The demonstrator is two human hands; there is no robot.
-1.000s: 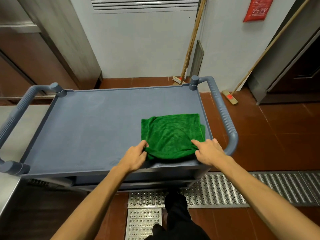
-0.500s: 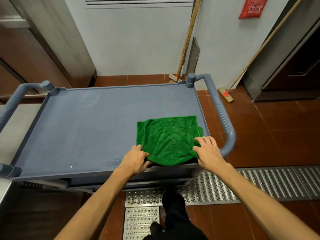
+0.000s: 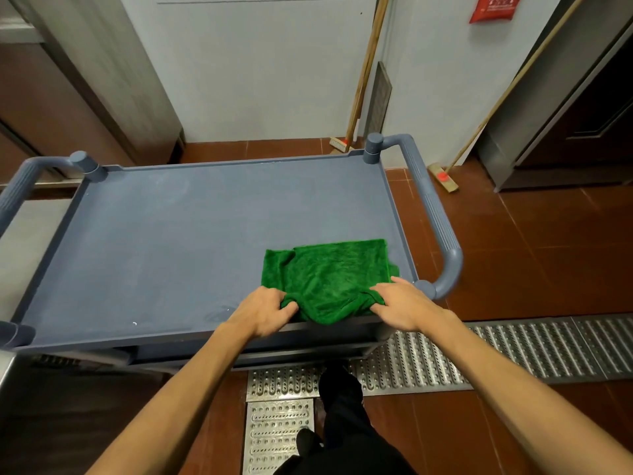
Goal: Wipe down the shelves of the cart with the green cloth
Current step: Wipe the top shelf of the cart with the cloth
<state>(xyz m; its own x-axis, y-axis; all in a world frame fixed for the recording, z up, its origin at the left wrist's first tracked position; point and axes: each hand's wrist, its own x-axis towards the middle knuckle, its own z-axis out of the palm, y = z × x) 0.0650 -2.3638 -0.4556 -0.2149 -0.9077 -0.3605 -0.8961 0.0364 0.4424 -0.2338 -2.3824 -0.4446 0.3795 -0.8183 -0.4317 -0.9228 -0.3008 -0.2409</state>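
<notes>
**Both hands on the cloth, most of the top shelf not yet covered**

We're looking down on the grey cart (image 3: 219,164), and the green cloth (image 3: 329,279) lies rumpled at the near right corner of the top shelf (image 3: 171,241). Its near edge droops just over the rim. The left hand (image 3: 263,311) has its fingers curled into the cloth's near left corner. The right hand (image 3: 402,303) pinches the near right edge between thumb and forefinger. So both hands are closed on fabric, and neither lies flat on it.

What could go wrong? The cloth sits right at the rim, so a pull toward the body could drag it off the shelf and onto the floor grating (image 3: 513,351), and a dirty cloth would only smear. It is also bunched, so a sweep would probably clean just a narrow strip. The far left corner looks a long reach away and is easy to skip. A hard push could shove the cart itself, with the right handle (image 3: 435,214) close by the right wrist. Two brooms (image 3: 363,73) lean on the far wall, and a rolling cart might knock them. The lower shelves are almost hidden under the top one, so they could be forgotten.

As for writing, a red sign (image 3: 492,7) hangs high on the far wall with pale lettering, too small to read. No brand or label shows on the cart or the cloth.
</notes>
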